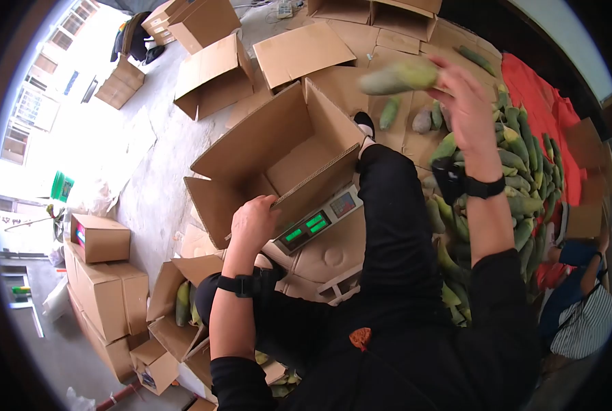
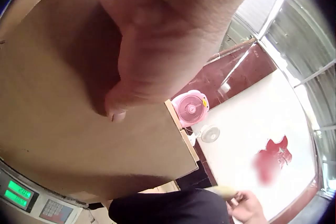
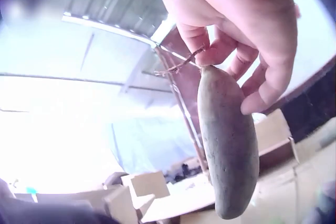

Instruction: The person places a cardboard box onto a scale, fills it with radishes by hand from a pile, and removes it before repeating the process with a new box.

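My right hand [image 1: 465, 109] is raised over the floor on the right and pinches a long green-grey gourd [image 1: 398, 77] by its stem end. In the right wrist view the gourd [image 3: 228, 145] hangs below the fingers, a dry twig of stem [image 3: 181, 65] at its top. With my left hand [image 1: 253, 222] I hold the near rim of an open cardboard box [image 1: 265, 147]; the thumb lies on its outer wall and the other fingers are hidden in the left wrist view. Under the box is a scale [image 1: 313, 222] with lit green displays.
A large heap of gourds [image 1: 518, 164] lies on the right beside a red sheet [image 1: 542, 103]. Loose gourds lie on flattened cardboard near my foot. Open boxes [image 1: 213, 79] stand ahead, stacked cartons [image 1: 107, 288] at left. Another person [image 1: 573, 301] is at the far right.
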Demonstrator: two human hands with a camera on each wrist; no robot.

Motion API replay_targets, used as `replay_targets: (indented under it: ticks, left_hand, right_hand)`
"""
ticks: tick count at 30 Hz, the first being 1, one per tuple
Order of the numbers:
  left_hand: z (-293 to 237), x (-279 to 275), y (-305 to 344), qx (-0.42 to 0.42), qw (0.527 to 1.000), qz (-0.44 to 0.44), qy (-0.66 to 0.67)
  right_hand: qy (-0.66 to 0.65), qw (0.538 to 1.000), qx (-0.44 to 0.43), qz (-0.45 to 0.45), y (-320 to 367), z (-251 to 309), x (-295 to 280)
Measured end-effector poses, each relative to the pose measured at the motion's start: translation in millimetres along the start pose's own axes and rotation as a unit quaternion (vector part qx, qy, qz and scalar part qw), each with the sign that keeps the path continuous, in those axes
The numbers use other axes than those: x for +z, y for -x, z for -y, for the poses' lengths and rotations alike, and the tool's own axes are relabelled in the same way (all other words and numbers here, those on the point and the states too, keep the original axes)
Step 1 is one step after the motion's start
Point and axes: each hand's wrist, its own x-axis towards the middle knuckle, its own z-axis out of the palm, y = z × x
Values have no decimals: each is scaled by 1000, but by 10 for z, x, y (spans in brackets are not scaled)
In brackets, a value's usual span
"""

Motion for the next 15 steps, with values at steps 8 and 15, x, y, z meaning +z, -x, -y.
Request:
replay_targets:
  ticks: [8, 15]
  left_hand:
    - [47, 41, -3, 9, 999, 31, -3]
    - [130, 131, -34, 2, 999, 49, 17]
  right_hand:
    - [93, 975, 49, 198, 60, -662, 1439]
    - [339, 822, 81, 451, 509, -1641, 2528]
